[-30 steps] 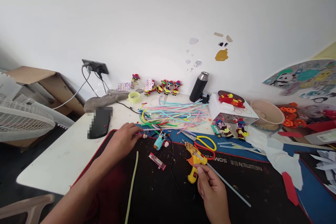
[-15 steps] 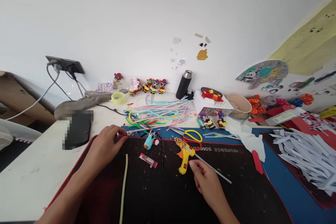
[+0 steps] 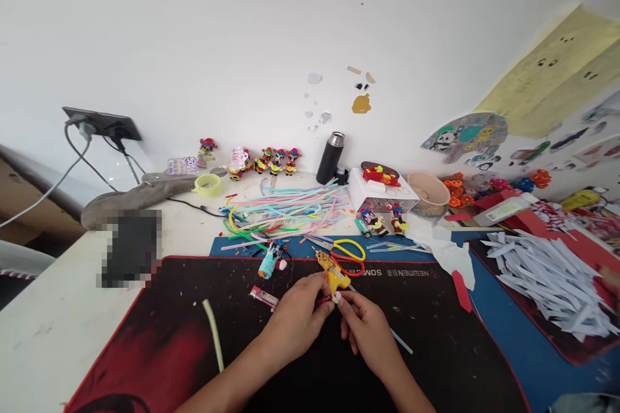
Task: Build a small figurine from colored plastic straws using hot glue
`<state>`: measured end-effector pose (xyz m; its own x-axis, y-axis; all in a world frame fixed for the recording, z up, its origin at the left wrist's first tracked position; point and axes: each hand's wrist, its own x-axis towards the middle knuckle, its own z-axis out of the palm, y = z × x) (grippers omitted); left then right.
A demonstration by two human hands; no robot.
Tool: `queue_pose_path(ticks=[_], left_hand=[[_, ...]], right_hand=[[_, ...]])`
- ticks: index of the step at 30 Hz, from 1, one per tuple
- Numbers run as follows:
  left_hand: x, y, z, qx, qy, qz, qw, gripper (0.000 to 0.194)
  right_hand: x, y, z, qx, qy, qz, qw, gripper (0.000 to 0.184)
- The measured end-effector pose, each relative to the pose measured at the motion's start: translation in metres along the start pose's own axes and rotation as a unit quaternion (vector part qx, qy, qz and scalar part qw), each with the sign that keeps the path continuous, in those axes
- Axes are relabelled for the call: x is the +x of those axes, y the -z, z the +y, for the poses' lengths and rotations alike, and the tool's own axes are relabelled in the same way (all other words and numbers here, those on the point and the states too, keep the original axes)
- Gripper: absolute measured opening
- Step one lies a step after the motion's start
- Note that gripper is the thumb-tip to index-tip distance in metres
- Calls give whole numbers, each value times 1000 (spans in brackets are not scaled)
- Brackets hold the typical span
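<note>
My left hand (image 3: 295,321) and my right hand (image 3: 367,329) meet on the black mat (image 3: 436,335), just in front of the yellow glue gun (image 3: 334,276). Both are closed in a pinch, fingertips almost touching. A small red piece (image 3: 323,301) shows between the left fingertips; I cannot make out what it is. A thin pale blue stick (image 3: 402,342) runs out from under my right hand toward the lower right, held in its fingers. A pink lighter (image 3: 264,297) lies just left of my left hand.
A pale green stick (image 3: 213,332) lies at the left of the mat. Behind the glue gun are yellow scissors (image 3: 349,248), a small teal figure (image 3: 268,264) and a pile of coloured sticks (image 3: 285,210). White paper strips (image 3: 547,271) are heaped at the right; a phone (image 3: 128,248) lies at the left.
My left hand left the far edge of the mat and came right to meet my right hand by the glue gun. The view has turned right.
</note>
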<state>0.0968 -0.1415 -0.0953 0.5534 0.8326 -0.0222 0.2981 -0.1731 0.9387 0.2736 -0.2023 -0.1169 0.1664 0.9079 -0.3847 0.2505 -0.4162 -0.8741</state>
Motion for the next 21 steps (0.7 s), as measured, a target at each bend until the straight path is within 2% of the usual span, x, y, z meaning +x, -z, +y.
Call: queue_pose_path(ticks=[4,10,13,16,19,21], left_hand=[[-4,-11,3,-70,-14,7,997,10],[-8,-17,12,-98,-9,22,995,5],[-6,-18,20,-104,-23,27,994,5],[-3,-20,29,-120,-33,29,992,6],[0,-15,37,-163,-23,15,986,13],[2,-3,40,-203,-17,-11,979,17]], right_hand=[[4,2,3,32,4,-12,999,69],[5,3,0,109,13,5,994,61],[4,1,-6,184,9,20,983,62],[6,-3,-14,273,-27,24,961,61],[12,-7,-20,336,-62,19,940,62],[18,-8,-25,341,-64,3,938,62]])
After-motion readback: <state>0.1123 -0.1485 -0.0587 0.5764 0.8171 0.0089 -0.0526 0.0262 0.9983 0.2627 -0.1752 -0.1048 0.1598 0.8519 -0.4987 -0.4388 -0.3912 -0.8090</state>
